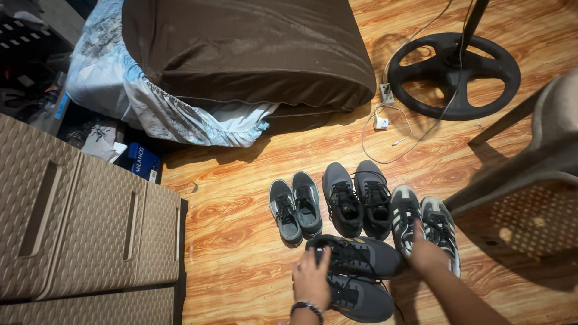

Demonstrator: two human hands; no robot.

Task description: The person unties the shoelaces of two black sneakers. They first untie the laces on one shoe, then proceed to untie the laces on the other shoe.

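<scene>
Dark grey sneakers (360, 274), 2 of them, are lying on their sides on the wooden floor (235, 241) nearest the person, one in front of the other. The left hand (312, 278) is resting on the heel ends with fingers pressed together over the collar of the upper shoe. The right hand (426, 251) is reaching between that shoe and the striped pair (424, 224); its grip cannot be told. Beyond are sitting 2 more pairs: the black pair (358, 198) and the small grey pair (295, 207).

dark grey sneakers (359, 274) — pair, sideways on wood floor | striped sneakers (424, 227) — upright, just beside
</scene>
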